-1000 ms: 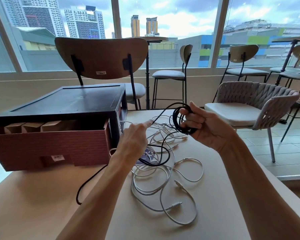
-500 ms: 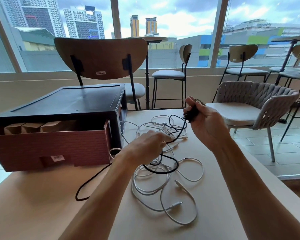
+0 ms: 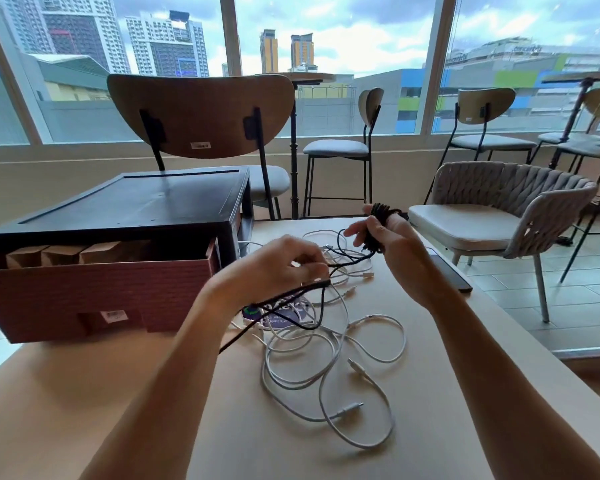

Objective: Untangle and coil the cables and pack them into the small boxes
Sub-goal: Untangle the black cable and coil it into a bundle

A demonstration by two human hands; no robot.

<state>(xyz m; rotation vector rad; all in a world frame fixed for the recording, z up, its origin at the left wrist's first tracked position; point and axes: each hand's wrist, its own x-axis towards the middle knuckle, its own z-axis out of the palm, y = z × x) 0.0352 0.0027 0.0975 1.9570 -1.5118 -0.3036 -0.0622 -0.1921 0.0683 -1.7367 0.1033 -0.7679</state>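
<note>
Right hand (image 3: 395, 252) raised above surface (image 3: 84, 393); fingers (image 3: 355, 232) clenched round coiled bundle of black cable (image 3: 381, 211), turns wrapped over fingers.

Free run of black cable drops from coil to left hand (image 3: 281, 265); pinched there between thumb and fingertips, then passes under left wrist toward near edge.

White cables (image 3: 326, 358) lie tangled on surface, below and in front of both hands, ungripped.

Small boxes (image 3: 59, 254) stand in red carton (image 3: 94, 292) at left, well apart from coil.

Phone (image 3: 451, 271) flat beside right wrist.
</note>
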